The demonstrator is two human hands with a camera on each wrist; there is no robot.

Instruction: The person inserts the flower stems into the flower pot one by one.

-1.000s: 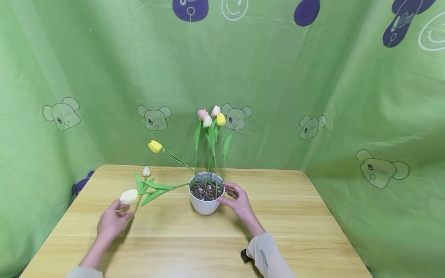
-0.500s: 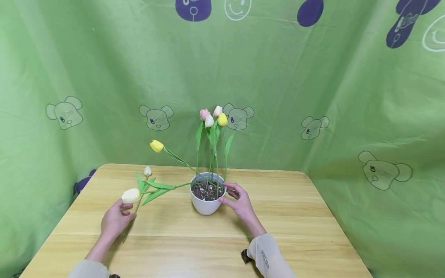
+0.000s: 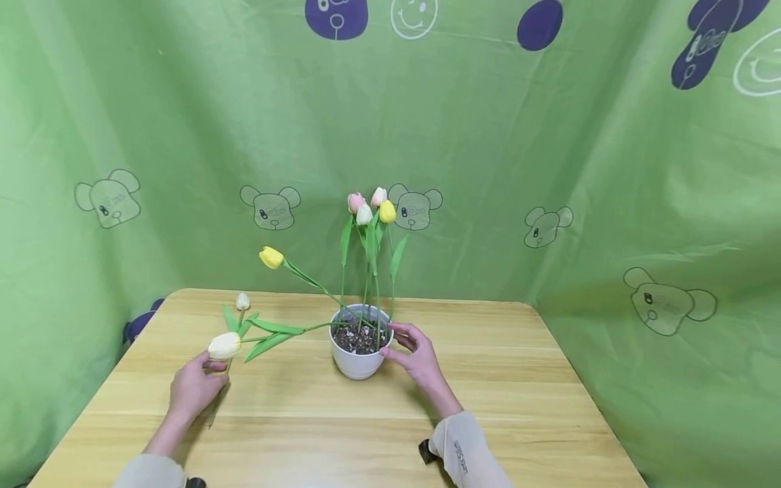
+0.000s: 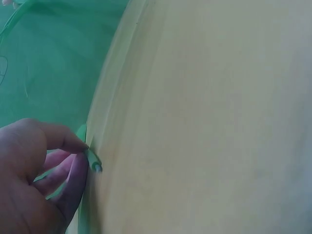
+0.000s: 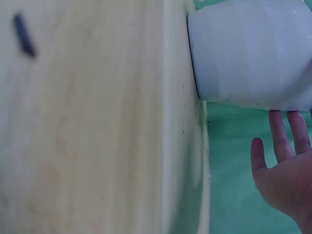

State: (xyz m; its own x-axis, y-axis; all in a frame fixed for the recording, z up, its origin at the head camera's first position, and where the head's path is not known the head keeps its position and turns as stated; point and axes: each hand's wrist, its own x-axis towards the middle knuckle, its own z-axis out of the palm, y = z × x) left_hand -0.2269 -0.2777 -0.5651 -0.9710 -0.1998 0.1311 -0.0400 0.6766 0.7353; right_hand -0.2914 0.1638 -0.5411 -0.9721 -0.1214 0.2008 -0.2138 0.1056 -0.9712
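In the head view, my left hand (image 3: 194,388) is at the table's left side, pinching the stem of a small white tulip (image 3: 243,301) between thumb and fingertips. The left wrist view shows the cut end of that green stem (image 4: 95,161) poking out past the fingertips. A larger white tulip (image 3: 224,346) leans out low from the pot, its bloom just above the left hand. My right hand (image 3: 419,356) touches the right side of the white flowerpot (image 3: 356,366), thumb and fingers spread at its rim. In the right wrist view, extended fingertips (image 5: 275,119) meet the pot wall.
Dark soil (image 3: 360,339) fills the pot. Pink, white and yellow tulips (image 3: 387,211) stand upright in it, and another yellow tulip (image 3: 271,257) slants left. Green patterned cloth (image 3: 476,135) hangs behind the wooden table (image 3: 488,379) and along its sides.
The small white tulip has shifted left with my left hand, its stem now between the fingers. My right hand stays at the pot. The head view has shifted slightly.
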